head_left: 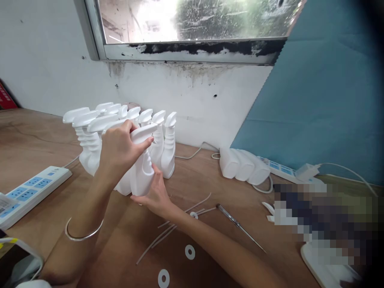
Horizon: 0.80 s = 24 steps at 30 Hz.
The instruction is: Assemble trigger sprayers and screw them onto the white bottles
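Note:
A white spray bottle [140, 176] stands upright between my hands at the near edge of a group of similar bottles. My left hand [121, 146] is closed around its trigger head, with the thumb across the front. Low on the body, my right hand [155, 194] grips the bottle from the right side. Several more white spray bottles [169, 150] stand close together behind and to the left, partly hidden by my left hand. Thin clear tubes [163, 236] and white ring washers [190, 252] lie on the table near my right forearm.
A screwdriver [240, 227] rests right of the tubes. White bottles without spray heads [244, 165] lie at the back right. Power strips [36, 188] sit at left and right, with cables along the wall. A blue cloth [312, 100] hangs at right. One area at right is pixelated.

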Tool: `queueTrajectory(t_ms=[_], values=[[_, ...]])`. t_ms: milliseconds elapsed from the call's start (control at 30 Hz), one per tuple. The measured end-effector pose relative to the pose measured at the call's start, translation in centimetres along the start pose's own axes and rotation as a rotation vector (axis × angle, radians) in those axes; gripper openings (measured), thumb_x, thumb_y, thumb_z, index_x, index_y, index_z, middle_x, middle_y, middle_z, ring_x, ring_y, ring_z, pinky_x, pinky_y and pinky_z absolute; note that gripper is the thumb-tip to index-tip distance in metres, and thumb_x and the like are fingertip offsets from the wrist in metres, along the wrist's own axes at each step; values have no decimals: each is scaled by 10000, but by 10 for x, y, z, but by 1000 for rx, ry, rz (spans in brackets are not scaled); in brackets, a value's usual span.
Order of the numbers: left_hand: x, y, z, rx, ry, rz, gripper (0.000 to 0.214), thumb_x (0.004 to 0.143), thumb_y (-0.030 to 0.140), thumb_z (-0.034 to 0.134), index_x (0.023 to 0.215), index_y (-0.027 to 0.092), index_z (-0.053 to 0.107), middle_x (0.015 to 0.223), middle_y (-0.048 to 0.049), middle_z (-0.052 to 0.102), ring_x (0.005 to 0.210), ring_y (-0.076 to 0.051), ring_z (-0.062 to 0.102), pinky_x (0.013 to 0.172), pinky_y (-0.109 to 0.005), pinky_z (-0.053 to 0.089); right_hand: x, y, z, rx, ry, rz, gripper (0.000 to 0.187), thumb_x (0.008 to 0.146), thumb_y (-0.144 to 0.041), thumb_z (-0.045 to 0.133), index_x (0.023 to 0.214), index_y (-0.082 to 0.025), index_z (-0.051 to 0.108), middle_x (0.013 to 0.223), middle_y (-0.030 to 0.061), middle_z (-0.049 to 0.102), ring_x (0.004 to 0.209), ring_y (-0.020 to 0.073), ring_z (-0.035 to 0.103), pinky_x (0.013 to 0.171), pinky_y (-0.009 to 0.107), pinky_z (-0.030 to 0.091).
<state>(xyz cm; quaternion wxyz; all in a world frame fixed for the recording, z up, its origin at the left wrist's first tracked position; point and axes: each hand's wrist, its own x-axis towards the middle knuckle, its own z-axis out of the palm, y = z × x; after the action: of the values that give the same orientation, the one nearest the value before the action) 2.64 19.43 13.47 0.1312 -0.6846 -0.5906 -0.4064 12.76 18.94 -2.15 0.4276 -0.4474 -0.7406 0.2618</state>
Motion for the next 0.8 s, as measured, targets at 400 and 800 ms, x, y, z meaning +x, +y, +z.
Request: queueTrajectory(t_ms=[400, 800], values=[[0, -4, 1, 99, 66, -65, 296, 651, 446, 609, 670, 199, 446, 537, 25, 480, 529, -152, 491, 533, -273, 357, 7, 6, 11, 26, -38, -19, 1047, 499, -385, 737, 1302, -191, 93, 1217, 127, 309, 1171, 282, 343, 970, 417, 337], [-4, 2, -16, 295, -4, -31, 421, 776, 521, 465, 939, 156, 599, 692, -66, 628, 653, -248, 582, 546, -315, 348, 15, 20, 11, 50, -85, -29, 1208, 541, -496, 721, 1372, -170, -93, 1401, 156, 136, 1326, 264, 146, 1076, 429, 215]])
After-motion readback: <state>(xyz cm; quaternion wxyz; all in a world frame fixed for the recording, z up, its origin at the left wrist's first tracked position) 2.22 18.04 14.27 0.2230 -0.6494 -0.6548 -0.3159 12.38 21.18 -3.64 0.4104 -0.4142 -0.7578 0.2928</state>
